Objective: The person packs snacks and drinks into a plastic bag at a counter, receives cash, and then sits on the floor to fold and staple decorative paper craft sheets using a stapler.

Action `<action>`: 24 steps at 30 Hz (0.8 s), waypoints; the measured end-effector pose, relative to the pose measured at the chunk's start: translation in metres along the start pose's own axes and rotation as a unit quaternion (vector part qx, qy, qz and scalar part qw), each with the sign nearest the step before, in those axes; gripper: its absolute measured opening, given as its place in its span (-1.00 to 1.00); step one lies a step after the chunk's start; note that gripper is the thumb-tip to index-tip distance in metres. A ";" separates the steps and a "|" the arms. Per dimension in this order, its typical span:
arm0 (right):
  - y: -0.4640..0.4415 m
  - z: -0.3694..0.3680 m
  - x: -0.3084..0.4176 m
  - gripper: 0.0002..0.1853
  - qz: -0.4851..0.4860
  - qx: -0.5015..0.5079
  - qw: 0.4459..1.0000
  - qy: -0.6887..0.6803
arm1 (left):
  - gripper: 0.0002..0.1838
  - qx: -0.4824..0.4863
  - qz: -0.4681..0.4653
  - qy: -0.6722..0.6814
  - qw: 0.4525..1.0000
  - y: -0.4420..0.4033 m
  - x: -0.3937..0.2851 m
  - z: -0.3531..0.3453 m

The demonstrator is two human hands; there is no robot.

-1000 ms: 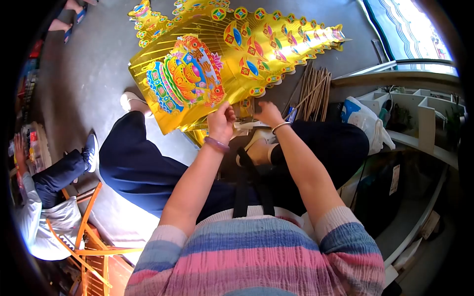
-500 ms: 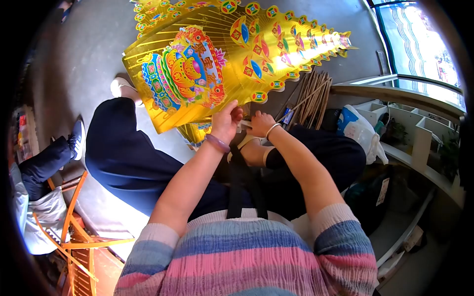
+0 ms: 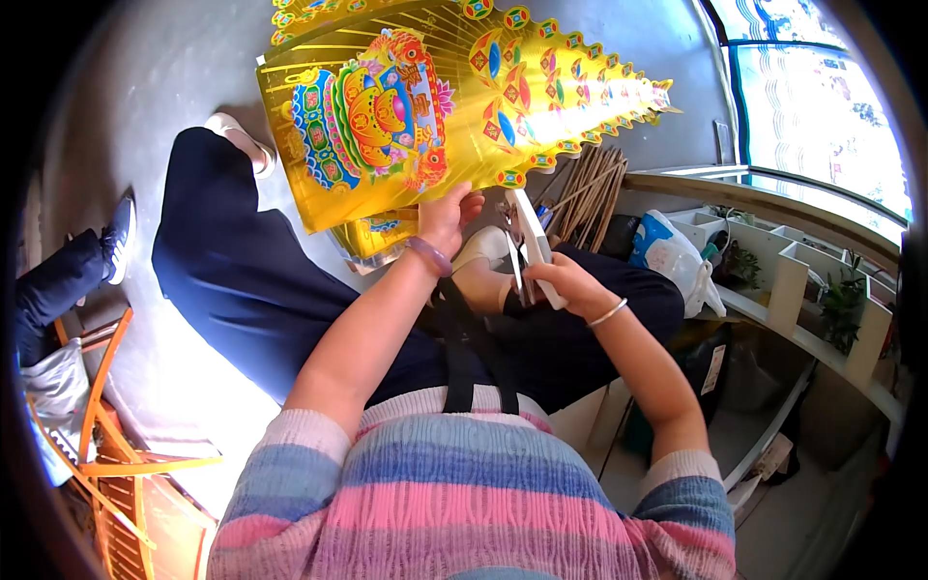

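Observation:
My left hand point(image 3: 447, 220) pinches the lower edge of a large gold foil paper cone point(image 3: 367, 126), printed with red fish, a blue-and-pink bowl shape and coin patterns. The cone's scalloped tip points right. Beneath it, a smaller gold printed piece point(image 3: 379, 232) partly shows. My right hand point(image 3: 570, 282) grips a long white tool with metal levers, which looks like a stapler point(image 3: 535, 242). Its upper end is close to the cone's lower edge; whether they touch I cannot tell.
A bundle of thin wooden sticks point(image 3: 592, 193) lies beyond my right knee. Right of it are a plastic bag point(image 3: 672, 256) and white divided shelving point(image 3: 788, 285) with plants. An orange wooden chair point(image 3: 145, 468) and another person's shoe point(image 3: 120, 242) are at left.
My right hand has moved away from my left, down and right, and now holds the white stapler-like tool. The gold cone has shifted slightly up in view, still in my left hand.

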State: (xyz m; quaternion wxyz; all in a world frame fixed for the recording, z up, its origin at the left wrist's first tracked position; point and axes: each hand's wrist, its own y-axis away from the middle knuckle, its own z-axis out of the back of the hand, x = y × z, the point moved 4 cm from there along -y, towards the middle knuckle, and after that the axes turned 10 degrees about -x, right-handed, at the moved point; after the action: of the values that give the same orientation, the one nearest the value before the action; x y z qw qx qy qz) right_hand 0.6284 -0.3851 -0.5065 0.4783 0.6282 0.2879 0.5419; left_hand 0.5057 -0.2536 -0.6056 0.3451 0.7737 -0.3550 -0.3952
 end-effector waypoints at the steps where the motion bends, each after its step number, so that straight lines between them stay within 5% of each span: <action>1: -0.002 -0.006 0.001 -0.70 0.013 -0.007 1.000 -0.003 | -0.83 -0.002 0.006 -0.001 1.000 0.001 0.000 0.000; 24: -0.019 -0.023 0.018 -0.70 0.027 -0.076 0.995 0.054 | -0.74 0.019 -0.004 0.012 1.000 0.002 0.002 -0.005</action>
State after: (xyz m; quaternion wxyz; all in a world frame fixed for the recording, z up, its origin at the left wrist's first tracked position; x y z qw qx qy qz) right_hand 0.6141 -0.3552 -0.5170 0.4936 0.5674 0.2545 0.6080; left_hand 0.5103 -0.2547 -0.6025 0.3333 0.7863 -0.3550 -0.3804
